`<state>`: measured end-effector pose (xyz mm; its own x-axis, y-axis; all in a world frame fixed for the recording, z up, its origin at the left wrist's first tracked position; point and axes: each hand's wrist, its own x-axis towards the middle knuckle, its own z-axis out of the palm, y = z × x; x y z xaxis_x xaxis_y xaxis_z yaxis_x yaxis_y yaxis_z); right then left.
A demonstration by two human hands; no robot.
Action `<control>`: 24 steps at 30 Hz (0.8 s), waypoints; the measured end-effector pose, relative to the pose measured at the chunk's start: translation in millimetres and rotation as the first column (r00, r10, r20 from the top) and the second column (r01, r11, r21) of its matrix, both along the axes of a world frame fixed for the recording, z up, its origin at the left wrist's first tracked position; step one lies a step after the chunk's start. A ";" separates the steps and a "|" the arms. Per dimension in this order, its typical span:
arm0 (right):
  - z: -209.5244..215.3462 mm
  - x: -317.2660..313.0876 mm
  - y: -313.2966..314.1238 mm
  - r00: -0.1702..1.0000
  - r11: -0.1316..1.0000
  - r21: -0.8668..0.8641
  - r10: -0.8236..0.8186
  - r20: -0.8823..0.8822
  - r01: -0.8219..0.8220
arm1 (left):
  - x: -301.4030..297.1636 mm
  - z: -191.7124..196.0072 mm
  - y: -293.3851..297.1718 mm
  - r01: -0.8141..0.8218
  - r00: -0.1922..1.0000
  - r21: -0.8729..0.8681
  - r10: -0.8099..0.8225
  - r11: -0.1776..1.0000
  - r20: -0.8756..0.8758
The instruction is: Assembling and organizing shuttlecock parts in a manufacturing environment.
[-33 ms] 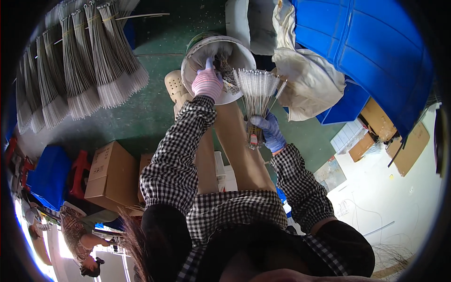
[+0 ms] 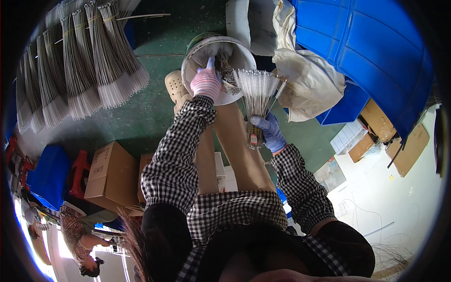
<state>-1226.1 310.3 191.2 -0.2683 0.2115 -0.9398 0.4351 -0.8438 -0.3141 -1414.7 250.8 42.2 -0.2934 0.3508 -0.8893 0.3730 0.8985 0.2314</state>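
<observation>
My right hand (image 2: 268,132) is closed round the wire stems of a bundle of tube brushes (image 2: 256,87). The pale bristle ends fan out at the top, one brush leaning apart on the right, and a small red-and-white tag shows by the lower stem ends. My left hand (image 2: 206,83), in a pink-striped glove, reaches over the near rim of a white bucket (image 2: 189,70). Its index finger is stretched toward the brushes (image 2: 224,56) inside, while the other fingers are partly hidden. I see nothing held in it.
Several bundles of long wire brushes (image 2: 84,66) lie at the far left. A cream cloth sack (image 2: 307,84) sits right of the bucket, beside large blue bins (image 2: 371,51). Cardboard boxes (image 2: 110,176) stand at the left; another person (image 2: 77,237) is beyond them.
My left hand has shifted very slightly to the left at the bucket's rim. My right hand still holds the bundle in nearly the same place.
</observation>
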 end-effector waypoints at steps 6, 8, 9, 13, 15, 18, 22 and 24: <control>-17.7 -28.8 3.4 0.991 0.987 0.095 0.128 0.038 -0.131 | -53.4 -46.7 6.7 0.083 0.996 0.117 -0.078 0.990 -0.050; -25.4 -29.5 9.8 0.987 0.984 0.092 0.151 0.052 -0.155 | -57.2 -55.4 15.3 0.161 0.987 0.062 -0.162 0.985 0.010; -29.3 -26.9 13.3 0.979 0.976 0.101 0.188 0.073 -0.195 | -50.1 -54.6 21.1 0.179 0.983 0.051 -0.181 0.982 0.026; -41.2 -42.2 21.1 0.942 0.944 0.083 0.306 0.137 -0.319 | -17.7 -68.4 15.5 0.202 0.976 0.005 -0.202 0.979 0.077; -49.9 -46.7 25.6 0.944 0.957 0.014 0.283 0.168 -0.289 | -13.2 -78.4 21.5 0.216 0.966 0.006 -0.215 0.976 0.145; -57.9 -57.5 39.4 0.927 0.942 -0.153 0.325 0.186 -0.299 | -27.9 -86.9 12.3 0.219 0.972 -0.058 -0.213 0.974 0.101; -53.0 -64.4 33.5 0.882 0.882 0.069 0.456 0.120 -0.465 | -33.6 -103.3 -11.7 0.181 0.980 0.071 -0.186 0.981 0.075; -42.6 -38.1 32.4 0.881 0.862 0.177 0.465 0.090 -0.474 | -27.1 -69.0 1.0 0.193 0.975 0.028 -0.194 0.981 0.108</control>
